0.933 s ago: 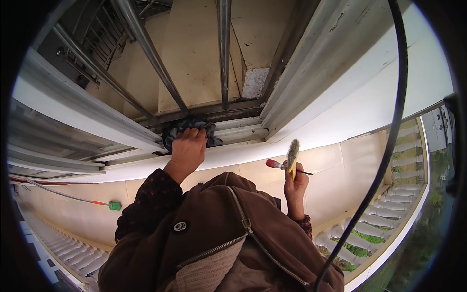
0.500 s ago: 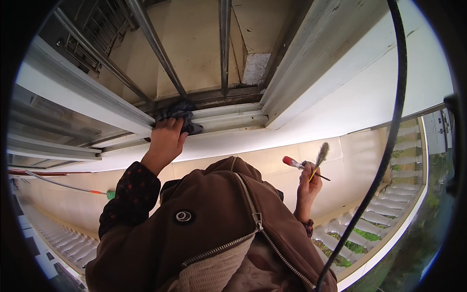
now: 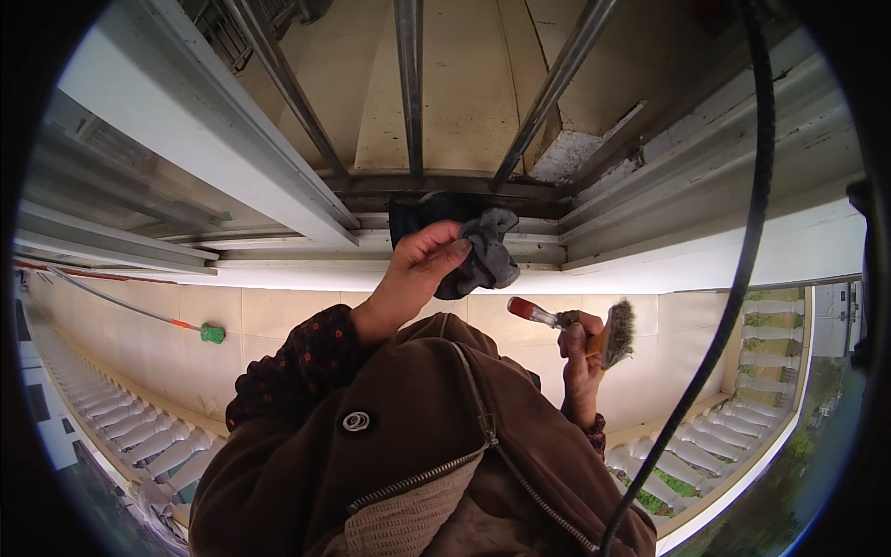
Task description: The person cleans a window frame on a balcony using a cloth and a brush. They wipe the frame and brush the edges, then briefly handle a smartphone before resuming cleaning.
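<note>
Over the white window sill, my left hand (image 3: 422,271) pinches a crumpled dark grey cloth (image 3: 489,251) between thumb and fingers. Part of the dark cloth spreads behind the hand, against the window track (image 3: 534,243). Off to the right, apart from the sill, my right hand (image 3: 581,357) is closed around two tools. One is a flat brush (image 3: 616,334) with greyish bristles and an orange-yellow band. The other has a red and clear handle (image 3: 531,311), like a screwdriver's; its shaft is hidden by the hand and brush.
Metal bars (image 3: 409,93) stand upright just beyond the window track. A white sliding window frame (image 3: 269,158) is at the left. A green-headed brush on a long pole (image 3: 213,332) lies on the tiled floor. A black cable (image 3: 742,269) hangs down the right side.
My left hand has moved right along the sill and lifted part of the cloth. My right hand has turned, so the brush's broad side now shows. The view has shifted too.
</note>
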### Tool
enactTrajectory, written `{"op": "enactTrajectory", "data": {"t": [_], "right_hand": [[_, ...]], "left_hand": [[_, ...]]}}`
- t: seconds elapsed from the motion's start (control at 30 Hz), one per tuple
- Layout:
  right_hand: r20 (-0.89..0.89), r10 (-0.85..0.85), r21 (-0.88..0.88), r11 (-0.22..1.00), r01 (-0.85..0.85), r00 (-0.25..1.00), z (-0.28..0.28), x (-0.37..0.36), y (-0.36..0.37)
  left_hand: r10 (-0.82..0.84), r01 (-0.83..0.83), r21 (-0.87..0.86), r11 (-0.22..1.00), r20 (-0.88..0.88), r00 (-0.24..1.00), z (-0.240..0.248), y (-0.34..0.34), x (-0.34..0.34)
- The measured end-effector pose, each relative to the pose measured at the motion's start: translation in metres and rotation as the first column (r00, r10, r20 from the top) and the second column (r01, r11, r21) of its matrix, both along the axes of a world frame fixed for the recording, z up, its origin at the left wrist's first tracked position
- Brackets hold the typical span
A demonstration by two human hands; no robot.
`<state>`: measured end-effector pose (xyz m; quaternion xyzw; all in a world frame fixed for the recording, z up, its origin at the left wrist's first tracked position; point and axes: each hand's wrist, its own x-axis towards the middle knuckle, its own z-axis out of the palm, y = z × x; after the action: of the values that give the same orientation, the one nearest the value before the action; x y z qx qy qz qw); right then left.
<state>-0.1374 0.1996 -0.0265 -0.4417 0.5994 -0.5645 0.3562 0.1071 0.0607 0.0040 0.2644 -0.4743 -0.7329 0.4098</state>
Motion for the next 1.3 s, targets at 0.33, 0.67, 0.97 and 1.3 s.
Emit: {"op": "enactTrajectory", "data": {"t": [0.33,0.67,0.97,1.3], "right_hand": [[0.197,0.124,0.061,0.989,-0.138,0.973,0.014,0.016,-0.020],[0.363,0.454,0.059,0.860,-0.507,0.814,0.036,0.046,-0.058],[0.244,0.363,0.067,0.919,-0.389,0.899,0.035,0.037,-0.065],[-0.594,0.481,0.030,0.814,-0.580,0.645,0.022,0.090,-0.083]], "left_hand": [[-0.194,0.188,0.112,0.976,0.042,0.980,0.015,0.009,0.019],[-0.109,0.444,-0.450,0.775,0.596,0.795,0.010,0.022,0.003],[0.042,-0.015,-0.150,0.989,0.179,0.983,0.027,0.021,0.044],[0.131,-0.137,0.006,0.991,0.241,0.962,0.006,0.045,0.021]]}}
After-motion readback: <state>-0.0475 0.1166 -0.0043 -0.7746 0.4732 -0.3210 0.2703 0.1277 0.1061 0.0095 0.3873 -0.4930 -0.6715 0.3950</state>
